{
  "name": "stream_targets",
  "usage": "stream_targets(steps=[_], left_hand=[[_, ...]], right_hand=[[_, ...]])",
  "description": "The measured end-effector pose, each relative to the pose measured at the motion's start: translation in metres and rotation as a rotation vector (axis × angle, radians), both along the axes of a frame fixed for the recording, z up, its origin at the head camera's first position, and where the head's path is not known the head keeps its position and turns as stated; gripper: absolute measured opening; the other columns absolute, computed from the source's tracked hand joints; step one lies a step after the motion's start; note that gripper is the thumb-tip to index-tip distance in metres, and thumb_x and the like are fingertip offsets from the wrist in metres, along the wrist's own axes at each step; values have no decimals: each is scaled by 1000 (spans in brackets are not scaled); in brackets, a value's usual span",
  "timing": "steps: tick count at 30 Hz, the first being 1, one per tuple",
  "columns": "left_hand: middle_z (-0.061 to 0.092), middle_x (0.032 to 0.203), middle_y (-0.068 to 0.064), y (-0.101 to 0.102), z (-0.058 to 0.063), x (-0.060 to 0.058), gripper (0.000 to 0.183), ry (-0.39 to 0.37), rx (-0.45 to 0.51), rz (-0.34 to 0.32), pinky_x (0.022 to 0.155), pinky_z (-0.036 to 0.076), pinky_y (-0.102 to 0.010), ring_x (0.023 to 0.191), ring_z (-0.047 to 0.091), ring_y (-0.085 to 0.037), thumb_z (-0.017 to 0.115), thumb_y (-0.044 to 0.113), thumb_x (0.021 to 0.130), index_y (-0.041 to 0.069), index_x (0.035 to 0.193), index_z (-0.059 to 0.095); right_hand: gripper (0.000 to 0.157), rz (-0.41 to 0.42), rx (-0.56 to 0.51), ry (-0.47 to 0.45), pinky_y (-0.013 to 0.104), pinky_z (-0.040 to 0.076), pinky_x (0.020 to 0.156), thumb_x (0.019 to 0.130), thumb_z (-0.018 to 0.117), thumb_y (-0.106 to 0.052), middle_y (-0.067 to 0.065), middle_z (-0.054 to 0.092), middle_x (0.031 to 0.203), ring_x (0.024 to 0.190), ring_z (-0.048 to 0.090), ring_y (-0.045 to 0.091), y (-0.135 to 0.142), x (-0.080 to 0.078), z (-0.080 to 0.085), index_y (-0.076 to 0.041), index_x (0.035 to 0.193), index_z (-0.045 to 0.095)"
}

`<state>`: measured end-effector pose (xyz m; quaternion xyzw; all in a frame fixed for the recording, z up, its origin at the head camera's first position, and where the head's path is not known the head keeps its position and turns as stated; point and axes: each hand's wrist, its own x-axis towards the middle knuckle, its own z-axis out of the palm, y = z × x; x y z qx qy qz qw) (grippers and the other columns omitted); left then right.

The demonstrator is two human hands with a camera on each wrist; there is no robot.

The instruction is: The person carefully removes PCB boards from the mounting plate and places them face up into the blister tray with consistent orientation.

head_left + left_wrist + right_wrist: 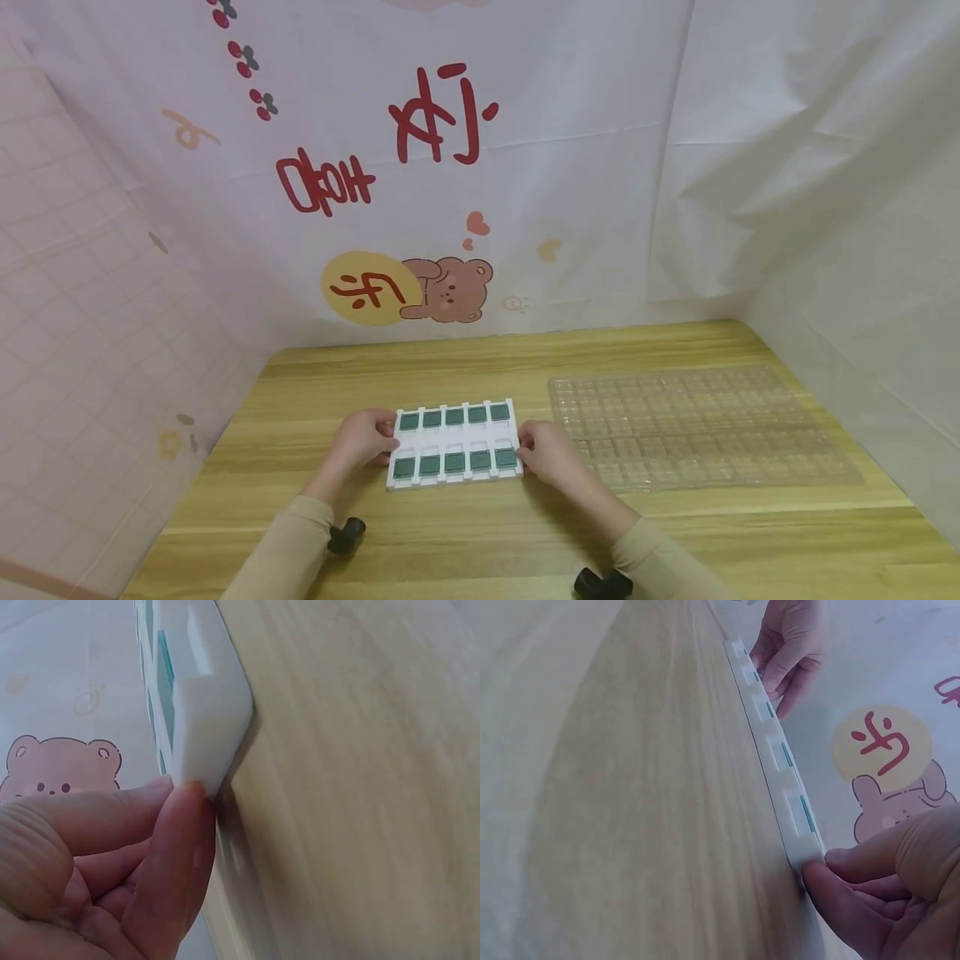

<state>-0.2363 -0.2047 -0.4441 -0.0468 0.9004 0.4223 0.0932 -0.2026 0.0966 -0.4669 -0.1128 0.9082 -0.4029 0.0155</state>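
Observation:
Between the two hands is a white foam tray (455,437) with two rows of slots, several green square circuit boards (455,462) seated in them. My left hand (365,439) pinches the tray's left end between thumb and fingers. At the opposite end my right hand (551,454) pinches the edge the same way. In the left wrist view the thumb and a finger (184,832) meet on the tray's white corner (214,712). The right wrist view shows the tray's notched long side (780,765) close over the wooden table, green board edges showing in the notches.
A large clear plastic tray (690,429) with many small compartments lies on the table to the right. The wooden table (480,542) ends against a white printed cloth (585,183) at the back, with cloth at both sides too. Each wrist carries a black camera mount (347,536).

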Motion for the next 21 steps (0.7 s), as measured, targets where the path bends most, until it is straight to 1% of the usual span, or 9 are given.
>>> stream_targets(steps=[6, 10, 13, 15, 21], left_hand=[[58, 95, -14, 7, 2, 1, 50, 7, -9, -13, 58, 55, -31, 73, 59, -21, 72, -9, 82, -9, 130, 57], [58, 94, -13, 10, 3, 0, 50, 12, -13, -21, 59, 55, -31, 73, 58, -20, 72, -9, 82, -9, 130, 57], [58, 93, -13, 12, 3, 0, 50, 24, -22, -36, 58, 55, -30, 72, 58, -20, 73, -9, 82, -10, 129, 57], [58, 92, -12, 13, 2, -1, 50, 30, -29, -43, 58, 55, -30, 71, 58, -19, 73, -9, 81, -10, 129, 57], [58, 91, -11, 17, 1, -2, 50, 42, -39, -59, 57, 55, -30, 70, 57, -19, 73, -9, 81, -10, 129, 58]], right_hand=[[10, 2, 53, 45, 26, 49, 57, 83, 69, 6, 5, 63, 76, 60, 55, 10, 5, 3, 6, 6, 92, 64], [12, -14, 63, 10, 27, 49, 58, 84, 70, 6, 3, 63, 75, 58, 57, 10, 7, 2, 5, 6, 95, 65], [12, -26, 105, 12, 29, 49, 61, 84, 72, 3, 1, 62, 74, 59, 56, 10, 9, 0, 5, 3, 95, 66], [11, -28, 142, 32, 30, 48, 63, 83, 74, 1, -1, 61, 73, 62, 54, 10, 10, 0, 5, 1, 92, 66], [12, -34, 191, 51, 32, 48, 64, 82, 76, -1, -1, 60, 73, 66, 54, 12, 15, -3, 5, -2, 89, 65]])
